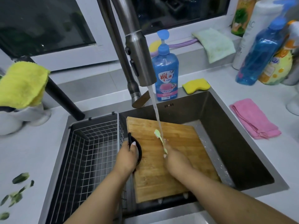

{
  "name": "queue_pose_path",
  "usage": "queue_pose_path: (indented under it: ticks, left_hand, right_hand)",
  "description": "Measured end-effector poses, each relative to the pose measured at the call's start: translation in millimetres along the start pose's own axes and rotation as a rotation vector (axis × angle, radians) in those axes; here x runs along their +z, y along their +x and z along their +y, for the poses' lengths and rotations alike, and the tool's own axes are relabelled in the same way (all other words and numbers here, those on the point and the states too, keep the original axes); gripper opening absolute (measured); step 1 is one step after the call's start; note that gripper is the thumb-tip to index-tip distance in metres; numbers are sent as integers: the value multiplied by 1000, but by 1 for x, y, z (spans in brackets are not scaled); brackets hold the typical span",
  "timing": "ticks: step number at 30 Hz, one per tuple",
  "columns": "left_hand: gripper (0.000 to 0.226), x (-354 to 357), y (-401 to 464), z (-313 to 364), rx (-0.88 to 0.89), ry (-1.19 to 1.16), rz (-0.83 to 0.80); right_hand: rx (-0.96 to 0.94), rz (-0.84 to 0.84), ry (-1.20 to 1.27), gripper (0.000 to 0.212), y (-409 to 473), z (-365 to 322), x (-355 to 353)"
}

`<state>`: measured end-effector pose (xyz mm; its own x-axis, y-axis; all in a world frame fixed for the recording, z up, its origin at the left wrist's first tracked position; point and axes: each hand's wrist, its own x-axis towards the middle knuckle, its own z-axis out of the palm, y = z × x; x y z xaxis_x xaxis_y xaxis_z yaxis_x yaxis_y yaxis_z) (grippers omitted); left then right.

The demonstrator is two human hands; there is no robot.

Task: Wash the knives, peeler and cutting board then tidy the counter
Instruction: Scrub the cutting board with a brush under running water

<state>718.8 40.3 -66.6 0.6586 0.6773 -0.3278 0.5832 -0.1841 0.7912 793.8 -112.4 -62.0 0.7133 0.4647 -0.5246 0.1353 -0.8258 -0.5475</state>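
A wooden cutting board (176,168) lies tilted in the sink (229,126). My left hand (127,157) grips the board's black handle (139,151) at its left edge. My right hand (176,159) holds a light green peeler (159,138) above the board, its head under the water stream (156,110) running from the steel faucet (137,50). No knives are visible.
A wire basket (90,152) fills the sink's left part. Blue dish soap bottle (165,70) and yellow sponge (195,85) stand behind the sink. A pink cloth (254,118) lies on the right counter, green peels (16,193) on the left, several bottles (262,50) at far right.
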Motion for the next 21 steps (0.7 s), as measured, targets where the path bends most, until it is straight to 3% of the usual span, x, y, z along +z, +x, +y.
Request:
queue_pose_path:
  ticks: [3, 5, 9, 14, 18, 21]
  left_hand:
    - [20, -6, -2, 0, 11, 10, -13]
    - [26, -9, -3, 0, 24, 51, -33]
    - [28, -15, -6, -1, 87, 183, -72]
    - [25, -26, -10, -5, 176, 335, -22]
    - [21, -32, -9, -5, 156, 324, -28]
    - [15, -35, -10, -4, 165, 278, -47]
  right_hand:
    - [-140, -116, 77, 62, -23, -20, 14]
    - [-200, -90, 57, 62, -13, -26, 21]
    - [4, 4, -7, 54, 24, -27, 11]
    - [-231, -141, 64, 60, 5, -55, 27]
    - [-38, -35, 83, 57, 46, -51, 19]
    - [-178, -93, 61, 57, 34, -63, 23]
